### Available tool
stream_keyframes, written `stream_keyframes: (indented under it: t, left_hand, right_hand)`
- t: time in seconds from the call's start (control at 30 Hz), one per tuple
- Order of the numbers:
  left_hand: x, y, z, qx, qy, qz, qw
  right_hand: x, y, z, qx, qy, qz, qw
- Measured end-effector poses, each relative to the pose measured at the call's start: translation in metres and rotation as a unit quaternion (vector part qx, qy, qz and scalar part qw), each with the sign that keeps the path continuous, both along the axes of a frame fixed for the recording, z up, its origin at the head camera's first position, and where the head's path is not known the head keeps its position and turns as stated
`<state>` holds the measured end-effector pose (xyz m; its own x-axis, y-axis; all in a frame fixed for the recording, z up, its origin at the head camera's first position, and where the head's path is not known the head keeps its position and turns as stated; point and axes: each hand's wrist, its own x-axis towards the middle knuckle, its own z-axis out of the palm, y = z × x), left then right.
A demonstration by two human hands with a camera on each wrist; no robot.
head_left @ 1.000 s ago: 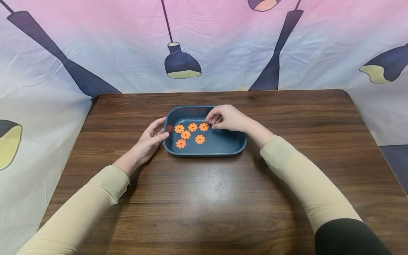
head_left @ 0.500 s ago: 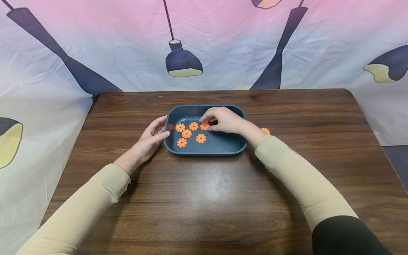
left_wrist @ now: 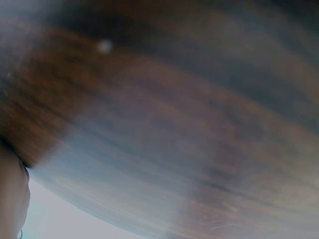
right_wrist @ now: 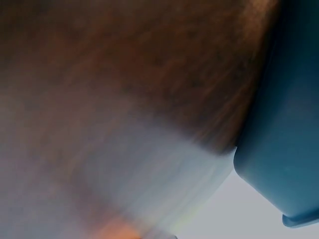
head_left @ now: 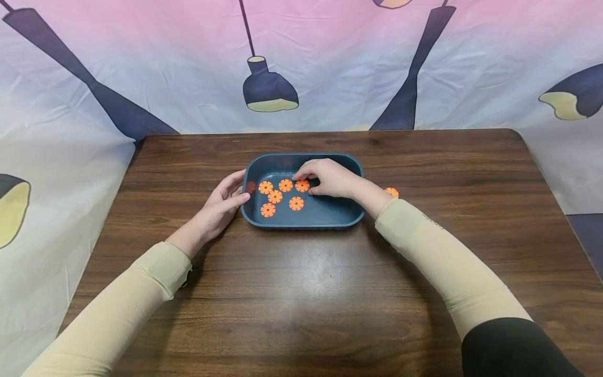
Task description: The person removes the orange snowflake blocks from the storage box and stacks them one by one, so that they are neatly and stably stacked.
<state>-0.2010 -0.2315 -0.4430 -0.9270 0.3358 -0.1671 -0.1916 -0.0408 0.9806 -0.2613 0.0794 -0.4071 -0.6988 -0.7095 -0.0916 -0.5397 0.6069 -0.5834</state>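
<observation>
A dark blue rectangular tray (head_left: 303, 226) stands on the table with several orange notched discs (head_left: 296, 203) lying flat on its floor. My left hand (head_left: 219, 207) holds the tray's left end, thumb over the rim and fingers along the outer wall. Inside the tray, my right hand (head_left: 332, 178) has thumb and forefinger at opposite edges of the rearmost right disc (head_left: 302, 186). The left wrist view catches only a sliver of the hand (left_wrist: 12, 191). In the right wrist view the tray's outer wall (right_wrist: 284, 119) fills the right side, and the fingers are hidden.
One more orange disc (head_left: 391, 192) lies on the brown wooden table (head_left: 301, 293), right of the tray and partly covered by the right forearm. A printed cloth with lamp pictures (head_left: 330, 63) hangs behind the table's back edge.
The right hand has shifted slightly left, its thumb and forefinger now spanning the disc it was beside. The right forearm's shift uncovers the disc on the table. The left hand has stayed put.
</observation>
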Motion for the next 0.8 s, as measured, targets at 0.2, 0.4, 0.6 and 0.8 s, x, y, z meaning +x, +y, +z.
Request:
stream_keyframes:
  t: [0.2,0.4,0.6,0.8]
  left_hand:
    - [0.0005,-0.0002,0.0001,0.0,-0.003,0.003,1.0]
    - [0.0019,-0.0002,0.0011,-0.001,-0.004,0.006,1.0]
    - [0.0026,0.0,0.0023,0.004,-0.003,0.006,1.0]
    - [0.0029,0.0007,0.0033,0.0,-0.003,0.003,1.0]
  right_hand:
    - [-0.0003,-0.0013,-0.0026,-0.006,0.012,0.008,0.9999]
    - [-0.0005,-0.0027,-0.0053,-0.004,0.023,0.011,0.9997]
    - [0.0003,-0.0032,-0.0066,0.009,0.028,0.008,0.9995]
    - [0.0031,-0.0023,-0.0046,0.014,0.03,0.008,0.9994]
